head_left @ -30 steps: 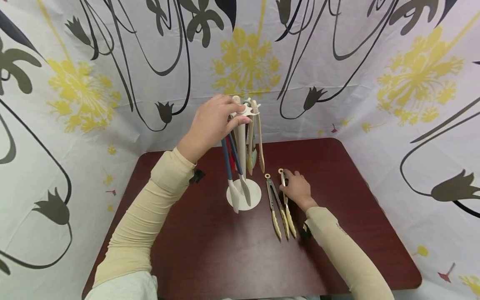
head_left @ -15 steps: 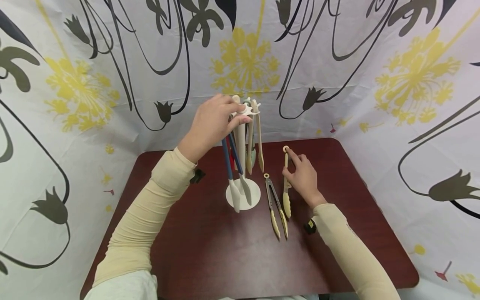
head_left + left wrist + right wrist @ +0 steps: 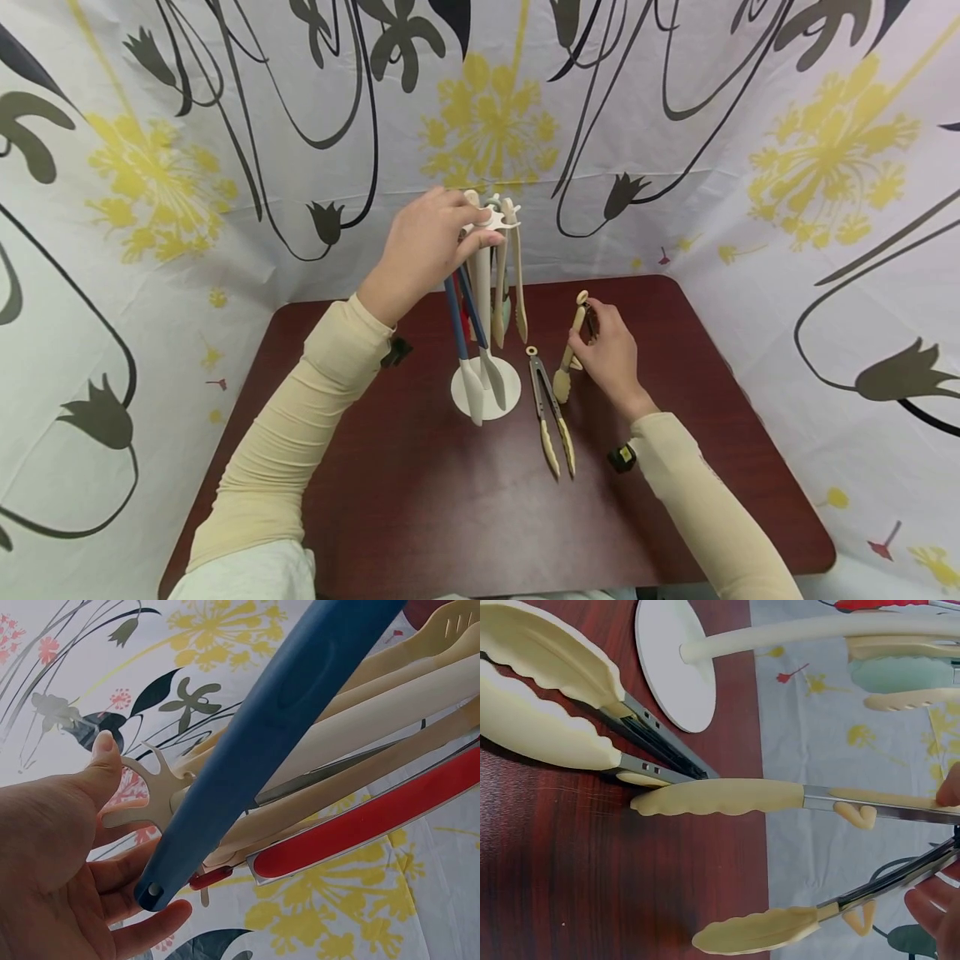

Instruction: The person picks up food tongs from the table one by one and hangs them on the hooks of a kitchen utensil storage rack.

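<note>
My left hand (image 3: 427,250) grips the hooked top of a white utensil stand (image 3: 483,308), its thumb and fingers around the rim. Two blue-handled utensils with pale heads (image 3: 471,387) hang beneath that hand; one blue handle (image 3: 247,750) crosses close to the fingers in the left wrist view. My right hand (image 3: 611,354) holds a pair of kitchen tongs (image 3: 562,385) near their ring end, raised and tilted, ring up. Their cream scalloped tips (image 3: 720,796) are spread apart in the right wrist view. Another pair of tongs (image 3: 550,450) lies spread on the table, right of the stand's base.
Cream tongs (image 3: 521,300) and a red-handled utensil (image 3: 360,821) hang on the stand too. The stand's round white base (image 3: 512,392) rests on a dark red-brown table (image 3: 390,500). Patterned white cloth (image 3: 675,167) stands behind and on both sides.
My right hand has picked up the tongs that lay beside the other pair, moved them toward the back and tilted them ring up. My left hand has stayed on the stand's top.
</note>
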`<action>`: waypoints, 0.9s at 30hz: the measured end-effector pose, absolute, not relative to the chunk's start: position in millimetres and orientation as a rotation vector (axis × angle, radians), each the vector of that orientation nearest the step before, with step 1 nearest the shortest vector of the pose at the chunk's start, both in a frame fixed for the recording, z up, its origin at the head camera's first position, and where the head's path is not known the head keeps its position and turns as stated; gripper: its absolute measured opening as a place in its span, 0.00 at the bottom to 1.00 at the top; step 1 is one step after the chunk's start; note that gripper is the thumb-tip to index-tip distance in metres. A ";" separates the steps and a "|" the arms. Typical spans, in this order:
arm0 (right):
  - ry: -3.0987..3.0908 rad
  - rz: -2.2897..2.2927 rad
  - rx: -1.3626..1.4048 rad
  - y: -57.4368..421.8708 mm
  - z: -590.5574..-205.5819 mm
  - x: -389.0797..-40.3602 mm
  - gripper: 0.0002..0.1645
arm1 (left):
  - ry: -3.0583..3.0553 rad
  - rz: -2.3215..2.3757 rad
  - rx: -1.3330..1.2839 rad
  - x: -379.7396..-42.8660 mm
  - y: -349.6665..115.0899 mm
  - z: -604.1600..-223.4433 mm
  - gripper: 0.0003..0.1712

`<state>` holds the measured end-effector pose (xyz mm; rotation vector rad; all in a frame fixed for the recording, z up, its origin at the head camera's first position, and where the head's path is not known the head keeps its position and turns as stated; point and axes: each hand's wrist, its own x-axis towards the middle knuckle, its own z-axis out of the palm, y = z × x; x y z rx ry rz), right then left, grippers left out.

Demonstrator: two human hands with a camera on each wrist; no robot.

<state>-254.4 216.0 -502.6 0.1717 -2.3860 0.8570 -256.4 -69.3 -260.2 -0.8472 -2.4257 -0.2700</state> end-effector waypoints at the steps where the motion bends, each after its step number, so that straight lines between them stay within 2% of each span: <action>1: -2.384 0.873 0.163 216.1 -502.7 -253.7 0.32 | -2.419 -0.270 -0.845 -256.2 -69.0 -260.2 0.24; 15: -2.337 0.951 0.188 218.9 -505.0 -248.9 0.42 | -2.401 -0.300 -0.829 -255.6 -66.3 -262.6 0.23; 27: -2.165 0.990 0.409 198.6 -436.1 -245.0 0.40 | -2.385 -0.299 -0.827 -256.9 -65.9 -262.6 0.24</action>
